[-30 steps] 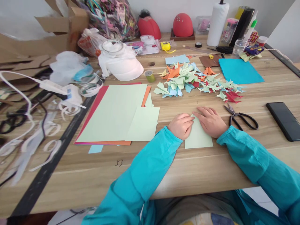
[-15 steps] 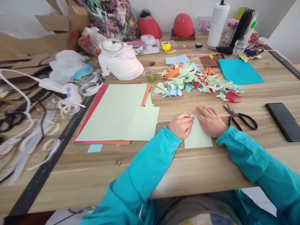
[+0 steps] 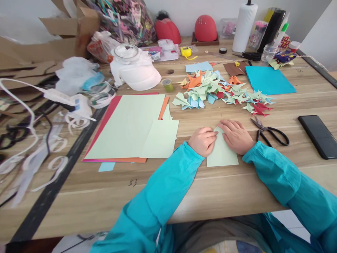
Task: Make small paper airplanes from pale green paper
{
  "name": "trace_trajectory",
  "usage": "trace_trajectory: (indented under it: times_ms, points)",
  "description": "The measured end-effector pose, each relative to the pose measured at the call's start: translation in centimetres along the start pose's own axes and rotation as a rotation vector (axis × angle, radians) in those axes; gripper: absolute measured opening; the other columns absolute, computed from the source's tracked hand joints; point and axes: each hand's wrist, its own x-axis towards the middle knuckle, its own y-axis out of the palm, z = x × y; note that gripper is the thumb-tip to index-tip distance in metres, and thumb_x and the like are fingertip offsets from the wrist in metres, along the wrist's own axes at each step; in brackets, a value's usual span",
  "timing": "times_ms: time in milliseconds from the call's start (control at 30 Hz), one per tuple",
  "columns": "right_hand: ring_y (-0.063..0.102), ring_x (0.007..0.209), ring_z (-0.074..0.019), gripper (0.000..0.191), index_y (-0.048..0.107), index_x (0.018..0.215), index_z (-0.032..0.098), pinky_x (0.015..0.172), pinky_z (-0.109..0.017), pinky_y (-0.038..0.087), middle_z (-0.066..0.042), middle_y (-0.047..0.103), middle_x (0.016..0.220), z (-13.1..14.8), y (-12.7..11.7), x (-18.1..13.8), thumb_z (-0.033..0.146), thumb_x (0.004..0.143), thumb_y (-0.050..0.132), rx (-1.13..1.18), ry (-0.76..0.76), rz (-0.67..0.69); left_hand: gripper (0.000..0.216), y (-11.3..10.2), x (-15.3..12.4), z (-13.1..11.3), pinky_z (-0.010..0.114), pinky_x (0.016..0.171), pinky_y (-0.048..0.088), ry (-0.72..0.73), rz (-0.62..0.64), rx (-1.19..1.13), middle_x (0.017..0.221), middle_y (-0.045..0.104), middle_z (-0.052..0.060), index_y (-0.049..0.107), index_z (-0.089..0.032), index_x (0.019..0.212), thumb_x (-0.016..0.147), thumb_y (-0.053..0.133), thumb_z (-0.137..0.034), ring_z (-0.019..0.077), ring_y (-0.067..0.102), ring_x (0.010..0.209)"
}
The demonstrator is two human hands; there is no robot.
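A pale green sheet of paper [image 3: 221, 154] lies on the wooden table [image 3: 210, 189] in front of me. My left hand [image 3: 202, 141] rests curled on its upper left corner, fingers bent against the paper. My right hand [image 3: 237, 135] lies flat on the upper right part, fingers stretched toward the left hand. The paper's top looks folded to a point between the two hands. Both arms wear teal sleeves.
A stack of large coloured sheets [image 3: 129, 128] lies to the left, a heap of folded paper shapes [image 3: 218, 93] behind the hands. Black scissors [image 3: 271, 133] and a phone [image 3: 317, 135] sit at the right. A blue sheet [image 3: 268, 80], paper towel roll [image 3: 244, 26] and clutter line the back.
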Motion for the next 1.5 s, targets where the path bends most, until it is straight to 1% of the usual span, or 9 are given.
trace_trajectory:
  times_ms: [167, 400, 633, 867, 1033, 1100, 1300, 1500]
  points:
    - [0.039, 0.121, -0.0248, 0.039, 0.049, 0.125, 0.021, 0.099, -0.041, 0.029, -0.009, 0.047, 0.132, -0.02, -0.05, -0.03, 0.023, 0.09, 0.033, -0.02, -0.012, 0.01, 0.023, -0.01, 0.01, -0.06, 0.038, 0.073, 0.054, 0.009, -0.007, 0.004, 0.095, 0.07, 0.007, 0.069, -0.013, 0.086, 0.079, 0.047, -0.013, 0.0207, 0.058, 0.087]
    - [0.04, 0.12, -0.0249, 0.039, 0.05, 0.126, 0.021, 0.099, -0.042, 0.029, -0.01, 0.047, 0.131, 0.0, -0.11, -0.05, 0.022, 0.09, 0.034, -0.032, -0.021, 0.011, 0.025, -0.07, -0.06, -0.07, 0.038, 0.074, 0.053, -0.003, 0.03, 0.025, 0.095, 0.07, 0.007, 0.069, -0.014, 0.088, 0.08, 0.045, -0.014, 0.0207, 0.058, 0.089]
    - [0.039, 0.12, -0.0251, 0.039, 0.049, 0.126, 0.02, 0.099, -0.041, 0.03, -0.01, 0.047, 0.131, -0.02, -0.1, -0.11, 0.021, 0.089, 0.035, -0.039, -0.032, 0.0, 0.024, -0.14, -0.06, -0.09, 0.038, 0.074, 0.053, 0.01, 0.023, 0.022, 0.095, 0.07, 0.007, 0.069, -0.014, 0.087, 0.079, 0.047, -0.014, 0.021, 0.058, 0.089]
    - [0.04, 0.12, -0.0252, 0.04, 0.049, 0.127, 0.02, 0.099, -0.042, 0.029, -0.01, 0.047, 0.131, -0.03, -0.06, -0.14, 0.022, 0.091, 0.032, -0.035, -0.027, 0.004, 0.024, -0.27, 0.03, -0.13, 0.038, 0.076, 0.052, 0.005, 0.037, -0.003, 0.095, 0.07, 0.008, 0.068, -0.013, 0.089, 0.08, 0.047, -0.013, 0.0206, 0.058, 0.089]
    - [0.04, 0.12, -0.0252, 0.039, 0.049, 0.126, 0.02, 0.099, -0.042, 0.029, -0.011, 0.048, 0.131, -0.05, 0.01, -0.15, 0.022, 0.09, 0.034, -0.03, -0.032, -0.016, 0.023, -0.13, 0.0, -0.16, 0.038, 0.073, 0.053, 0.019, 0.025, 0.034, 0.093, 0.07, 0.008, 0.069, -0.012, 0.087, 0.08, 0.046, -0.014, 0.0216, 0.058, 0.088]
    - [0.041, 0.119, -0.0252, 0.04, 0.048, 0.127, 0.02, 0.098, -0.042, 0.029, -0.011, 0.049, 0.13, -0.05, 0.02, -0.11, 0.022, 0.089, 0.035, -0.021, -0.033, -0.022, 0.024, -0.02, -0.05, -0.18, 0.038, 0.073, 0.053, 0.016, 0.031, 0.047, 0.094, 0.07, 0.008, 0.069, -0.012, 0.087, 0.08, 0.046, -0.014, 0.0216, 0.058, 0.088]
    - [0.041, 0.12, -0.0241, 0.044, 0.04, 0.131, 0.014, 0.099, -0.041, 0.029, -0.012, 0.048, 0.131, 0.04, 0.04, -0.01, 0.021, 0.088, 0.035, 0.021, -0.005, -0.024, 0.024, 0.01, -0.13, -0.22, 0.039, 0.074, 0.053, 0.01, 0.046, 0.053, 0.095, 0.07, 0.009, 0.068, -0.012, 0.088, 0.08, 0.045, -0.015, 0.0221, 0.058, 0.09]
    - [0.04, 0.12, -0.0241, 0.043, 0.041, 0.131, 0.016, 0.098, -0.041, 0.029, -0.011, 0.048, 0.131, 0.01, 0.07, -0.02, 0.021, 0.088, 0.035, 0.017, -0.01, -0.023, 0.025, -0.09, -0.12, -0.25, 0.04, 0.075, 0.052, -0.021, 0.068, 0.033, 0.096, 0.069, 0.008, 0.068, -0.014, 0.089, 0.081, 0.045, -0.016, 0.0218, 0.058, 0.091]
